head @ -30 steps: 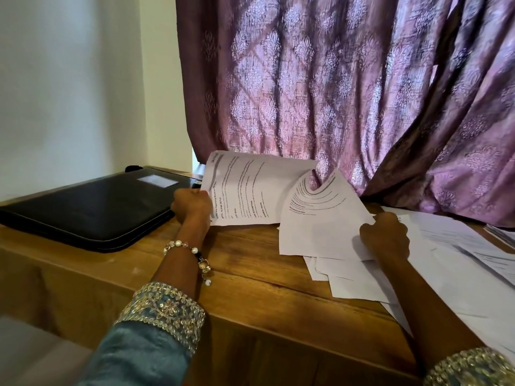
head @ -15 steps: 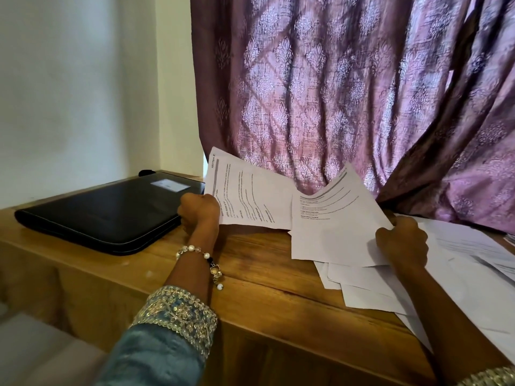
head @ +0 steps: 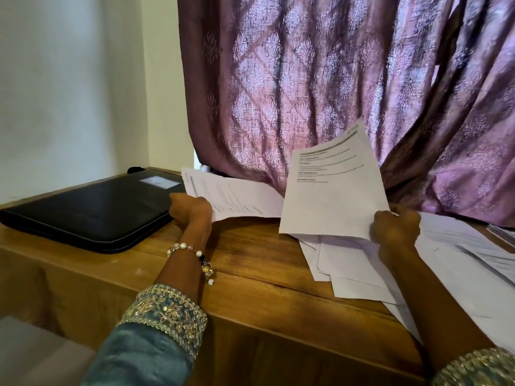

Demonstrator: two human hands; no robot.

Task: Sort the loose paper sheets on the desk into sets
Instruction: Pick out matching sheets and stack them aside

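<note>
One printed sheet [head: 331, 190] was pinched upright by the right hand [head: 395, 228] at its 4 o'clock corner; another sheet [head: 234, 199] was gripped by the left hand [head: 191, 210]. Light, floppy paper was judged best held at edges above the surface [head: 250, 260].

I can read nothing here: the printed lines on the raised sheet [head: 334, 190] are blurred, and the pale label [head: 159, 181] on the black folder [head: 89, 210] is illegible.
</note>
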